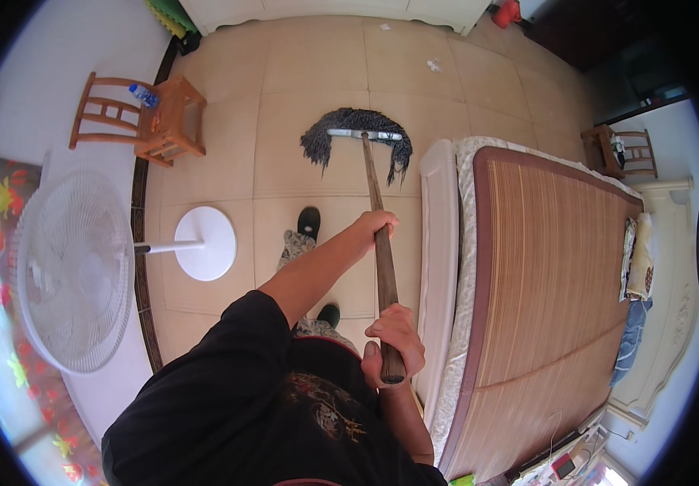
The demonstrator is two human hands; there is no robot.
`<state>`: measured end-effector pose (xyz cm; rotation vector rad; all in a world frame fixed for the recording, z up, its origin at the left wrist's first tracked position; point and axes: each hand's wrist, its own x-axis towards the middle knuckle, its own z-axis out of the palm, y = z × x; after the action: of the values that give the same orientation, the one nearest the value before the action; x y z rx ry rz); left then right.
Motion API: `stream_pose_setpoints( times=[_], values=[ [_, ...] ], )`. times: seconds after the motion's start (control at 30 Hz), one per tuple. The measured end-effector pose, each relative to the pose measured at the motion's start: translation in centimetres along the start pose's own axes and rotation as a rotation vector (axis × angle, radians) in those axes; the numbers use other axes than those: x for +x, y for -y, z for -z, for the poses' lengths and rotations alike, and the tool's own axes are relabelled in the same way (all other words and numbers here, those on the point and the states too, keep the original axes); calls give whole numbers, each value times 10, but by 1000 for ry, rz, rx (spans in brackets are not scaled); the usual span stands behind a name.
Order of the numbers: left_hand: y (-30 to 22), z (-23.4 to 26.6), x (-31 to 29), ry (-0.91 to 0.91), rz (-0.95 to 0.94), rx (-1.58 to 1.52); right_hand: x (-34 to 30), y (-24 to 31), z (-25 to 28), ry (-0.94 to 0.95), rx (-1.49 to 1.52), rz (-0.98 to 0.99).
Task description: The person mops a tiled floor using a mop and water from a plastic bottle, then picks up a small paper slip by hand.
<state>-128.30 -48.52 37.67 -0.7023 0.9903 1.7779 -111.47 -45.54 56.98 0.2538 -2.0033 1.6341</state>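
A mop with a long wooden handle (374, 180) runs from near my body out to the tiled floor (305, 105). Its dark grey string head (357, 120) lies spread on the tiles, held by a pale clamp bar. Partway down the handle, my left hand (377, 227) is wrapped round the wood. My right hand (396, 344) grips the top end, close to my body, with the blunt tip of the handle sticking out below the fingers.
To the right stands a bed with a woven bamboo mat (552, 300) and a white footboard (438, 243) near the mop handle. On the left are a white standing fan (78, 271) and a wooden chair (167, 121) bearing a bottle (144, 95). Paper scraps (433, 65) lie on the far floor.
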Motion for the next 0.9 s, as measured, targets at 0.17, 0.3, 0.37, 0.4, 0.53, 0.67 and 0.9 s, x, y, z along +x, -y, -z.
stream_pose_setpoints(
  times=[0.17,0.3,0.37,0.4,0.53,0.67,0.9],
  values=[
    [-84,-4,53,33,-1,22,77,-50,-27,-43,-25,-40],
    [-169,-24,77,-51,67,85,151,-87,-51,-26,-78,-56],
    [-203,-25,93,-28,84,86,186,-102,-66,-15,-92,-50],
    [-220,-26,100,-5,87,87,203,-109,-73,-3,-100,-32],
    [-266,-23,136,58,97,75,256,-131,-86,-4,-97,-19],
    [-305,-57,151,-23,112,44,301,-152,-78,-73,-61,-24],
    [-366,-78,209,38,62,-63,372,-205,-76,-21,-80,23]
  ],
)
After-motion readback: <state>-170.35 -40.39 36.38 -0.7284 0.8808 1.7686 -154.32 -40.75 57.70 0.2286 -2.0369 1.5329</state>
